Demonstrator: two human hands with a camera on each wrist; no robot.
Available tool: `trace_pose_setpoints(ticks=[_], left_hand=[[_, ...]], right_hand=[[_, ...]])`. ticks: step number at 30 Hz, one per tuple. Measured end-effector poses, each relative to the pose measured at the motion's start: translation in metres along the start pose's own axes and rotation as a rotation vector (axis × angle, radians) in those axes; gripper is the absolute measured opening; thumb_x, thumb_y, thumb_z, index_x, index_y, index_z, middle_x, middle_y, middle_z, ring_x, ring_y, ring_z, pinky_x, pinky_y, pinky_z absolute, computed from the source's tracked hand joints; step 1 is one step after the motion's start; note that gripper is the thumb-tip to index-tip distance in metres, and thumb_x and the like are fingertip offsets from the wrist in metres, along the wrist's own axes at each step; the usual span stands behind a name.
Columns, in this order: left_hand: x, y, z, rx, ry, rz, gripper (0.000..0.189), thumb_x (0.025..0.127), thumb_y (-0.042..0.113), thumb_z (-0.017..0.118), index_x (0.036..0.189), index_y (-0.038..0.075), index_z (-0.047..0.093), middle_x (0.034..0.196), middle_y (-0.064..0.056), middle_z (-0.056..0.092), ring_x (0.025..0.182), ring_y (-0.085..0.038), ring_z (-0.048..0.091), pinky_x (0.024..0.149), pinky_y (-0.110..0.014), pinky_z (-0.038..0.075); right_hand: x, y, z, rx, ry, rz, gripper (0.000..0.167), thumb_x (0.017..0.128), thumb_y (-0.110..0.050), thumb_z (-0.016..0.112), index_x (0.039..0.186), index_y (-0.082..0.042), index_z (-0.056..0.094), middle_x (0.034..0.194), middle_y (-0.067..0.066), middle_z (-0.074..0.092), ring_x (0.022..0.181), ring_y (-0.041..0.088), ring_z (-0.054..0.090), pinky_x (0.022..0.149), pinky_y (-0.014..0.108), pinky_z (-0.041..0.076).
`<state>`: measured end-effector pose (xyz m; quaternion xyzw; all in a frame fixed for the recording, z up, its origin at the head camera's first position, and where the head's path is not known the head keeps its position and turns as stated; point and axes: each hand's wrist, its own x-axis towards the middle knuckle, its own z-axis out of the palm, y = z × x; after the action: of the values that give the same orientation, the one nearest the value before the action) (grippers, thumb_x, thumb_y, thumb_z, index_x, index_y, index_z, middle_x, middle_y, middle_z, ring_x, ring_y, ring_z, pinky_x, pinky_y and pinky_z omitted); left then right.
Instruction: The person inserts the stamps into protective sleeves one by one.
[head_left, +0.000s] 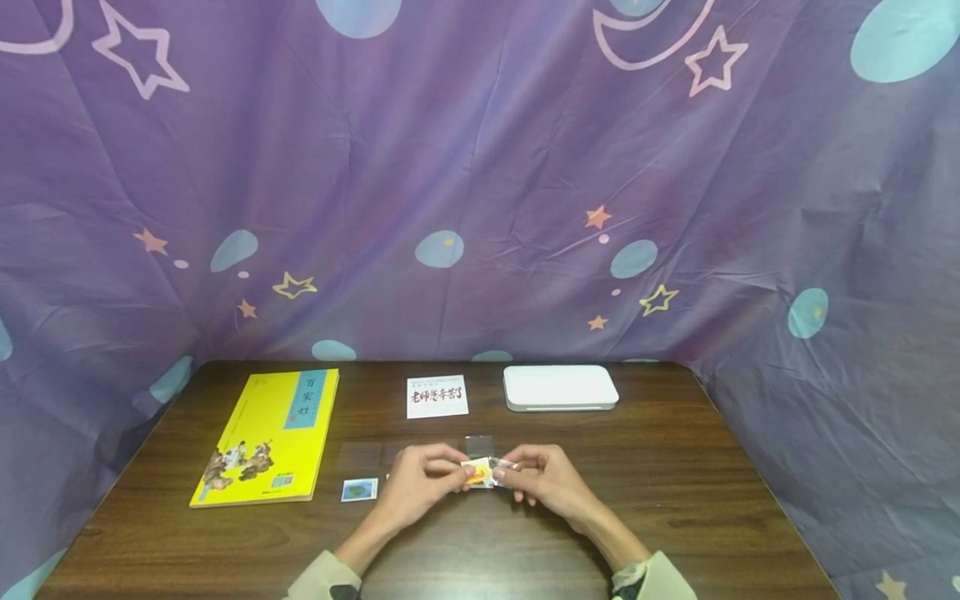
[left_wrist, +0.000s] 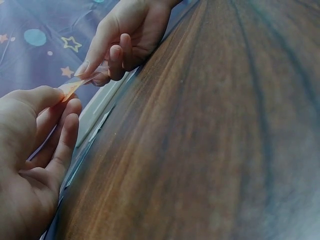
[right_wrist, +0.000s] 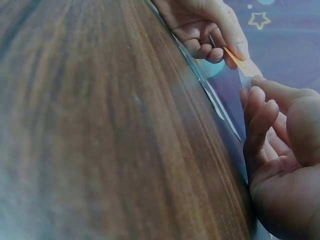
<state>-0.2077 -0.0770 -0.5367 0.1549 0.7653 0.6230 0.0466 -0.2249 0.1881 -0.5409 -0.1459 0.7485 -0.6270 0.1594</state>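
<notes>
Between thumb and fingers, my left hand [head_left: 417, 483] pinches a small stamp [head_left: 477, 472] with a yellow-orange picture and white border. My right hand [head_left: 553, 485] pinches a clear plastic sleeve [head_left: 505, 463] at the stamp's right end. Stamp and sleeve meet between the hands, above the table; how far one lies inside the other I cannot tell. In the left wrist view the stamp [left_wrist: 71, 90] looks slightly bent. Left of my left hand lies a blue-and-green stamp [head_left: 359, 489] with a white border.
Clear sleeves [head_left: 360, 455] lie flat behind the hands, partly hidden by the left one. A yellow book [head_left: 262, 442] lies at the left of the wooden table [head_left: 675, 500]. Farther back are a white card [head_left: 437, 397] with red writing and a white case [head_left: 561, 387].
</notes>
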Motion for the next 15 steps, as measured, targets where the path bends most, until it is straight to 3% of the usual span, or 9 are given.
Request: trace_pose_setpoints(ticks=[15], left_hand=[[-0.0002, -0.0002, 0.0008, 0.032, -0.018, 0.012, 0.021, 0.096, 0.027, 0.084, 0.11, 0.012, 0.079, 0.094, -0.003, 0.085, 0.081, -0.014, 0.082, 0.073, -0.025, 0.065]], right_hand=[[-0.0013, -0.0013, 0.0015, -0.035, -0.021, 0.003, 0.025, 0.098, -0.025, 0.081, 0.112, -0.004, 0.077, 0.082, 0.012, 0.077, 0.058, 0.007, 0.062, 0.048, 0.016, 0.046]])
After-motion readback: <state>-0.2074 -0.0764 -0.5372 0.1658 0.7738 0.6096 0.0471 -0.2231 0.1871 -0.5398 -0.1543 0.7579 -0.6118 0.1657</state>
